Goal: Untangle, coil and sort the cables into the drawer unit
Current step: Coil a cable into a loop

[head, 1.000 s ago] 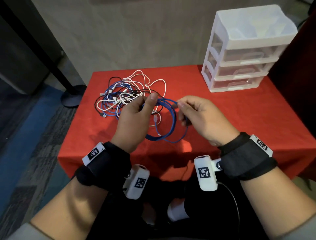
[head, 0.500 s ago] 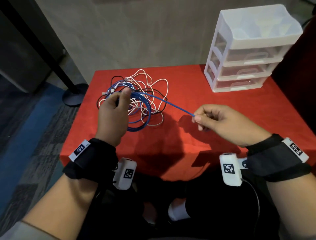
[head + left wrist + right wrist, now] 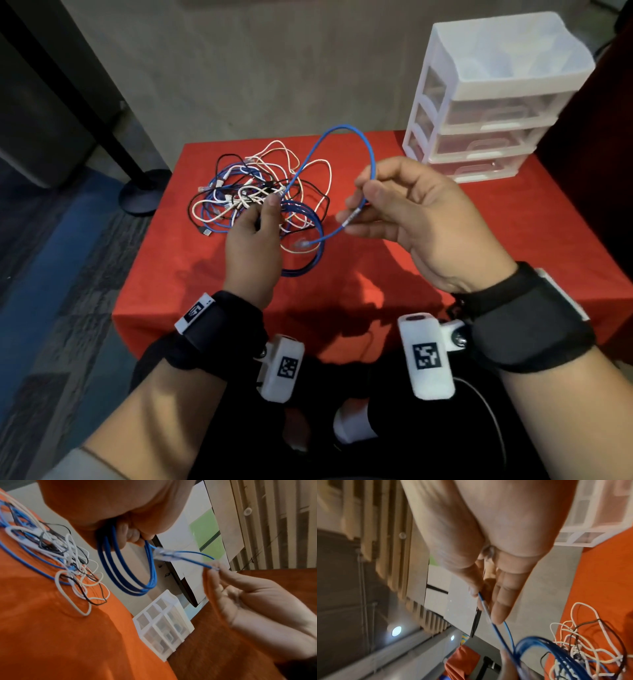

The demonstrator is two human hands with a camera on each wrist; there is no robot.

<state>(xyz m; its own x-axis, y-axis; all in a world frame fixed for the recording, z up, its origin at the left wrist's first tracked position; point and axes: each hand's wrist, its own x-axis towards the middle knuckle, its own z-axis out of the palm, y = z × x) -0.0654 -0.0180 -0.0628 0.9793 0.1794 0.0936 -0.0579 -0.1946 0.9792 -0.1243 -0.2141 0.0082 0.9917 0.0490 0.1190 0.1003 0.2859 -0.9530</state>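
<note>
A blue network cable is partly wound into a coil (image 3: pixel 294 274) that hangs from my left hand (image 3: pixel 263 212), whose curled fingers (image 3: pixel 130 534) grip its top. From the coil the free length arches up in a loop (image 3: pixel 346 128) and comes down into my right hand (image 3: pixel 356 209), which pinches it near the end between thumb and fingertips (image 3: pixel 488 608). The clear plug (image 3: pixel 301 244) dangles just past the pinch. Behind the left hand lies a tangle of white, black and blue cables (image 3: pixel 253 185). The white drawer unit (image 3: pixel 493 102) stands at the back right, all drawers closed.
The table (image 3: pixel 445 240) wears a red cloth; its near and right parts are bare. A black pole with a round base (image 3: pixel 144 192) stands on the floor off the left edge. A grey wall runs behind the table.
My right hand, which had drawn the blue cable's end out taut to the right, has come back up towards the left hand. The cable now arches in a slack loop.
</note>
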